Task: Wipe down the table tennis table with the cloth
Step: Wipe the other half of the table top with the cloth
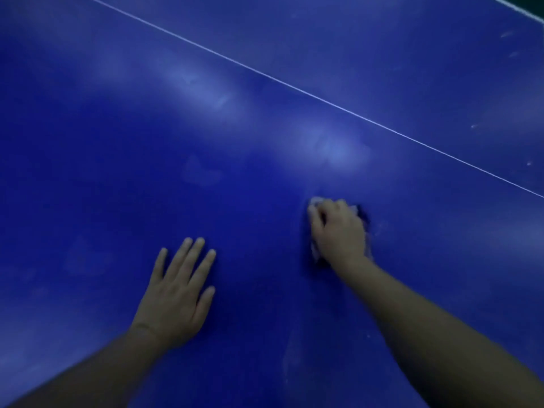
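Note:
The blue table tennis table (147,142) fills the view. My right hand (338,231) presses down on a small whitish cloth (315,201), bunched under the fingers and palm; only its edges show around the hand. My left hand (176,293) lies flat on the table surface, fingers slightly apart, holding nothing, to the left of and nearer me than the right hand.
A thin white line (294,88) crosses the table diagonally from upper left to right. A white edge line (518,10) marks the table's far right corner. Pale smears and small scuffs (329,145) show on the surface beyond the cloth.

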The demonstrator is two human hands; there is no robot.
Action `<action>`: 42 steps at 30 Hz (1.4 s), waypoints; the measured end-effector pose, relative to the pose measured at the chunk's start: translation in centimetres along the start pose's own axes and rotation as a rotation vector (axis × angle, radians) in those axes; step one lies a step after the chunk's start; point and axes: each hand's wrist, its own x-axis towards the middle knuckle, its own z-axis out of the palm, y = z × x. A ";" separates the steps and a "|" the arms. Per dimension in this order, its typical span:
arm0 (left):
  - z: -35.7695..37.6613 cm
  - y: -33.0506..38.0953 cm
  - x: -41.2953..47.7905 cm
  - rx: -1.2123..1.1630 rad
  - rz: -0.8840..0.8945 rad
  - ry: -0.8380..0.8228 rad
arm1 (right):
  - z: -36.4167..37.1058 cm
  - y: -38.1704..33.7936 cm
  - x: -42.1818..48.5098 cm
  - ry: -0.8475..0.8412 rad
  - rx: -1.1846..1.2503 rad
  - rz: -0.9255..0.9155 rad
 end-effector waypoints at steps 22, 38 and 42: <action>0.5 -0.6 -1.2 -0.016 0.031 0.018 | 2.5 -4.6 -4.2 0.079 -0.018 0.078; 1.2 0.2 -10.7 -0.172 0.079 0.013 | 2.8 -6.7 -18.6 0.106 -0.028 0.147; 3.8 1.1 -16.1 -0.059 0.079 -0.038 | 4.0 -11.4 -33.0 0.010 0.060 0.043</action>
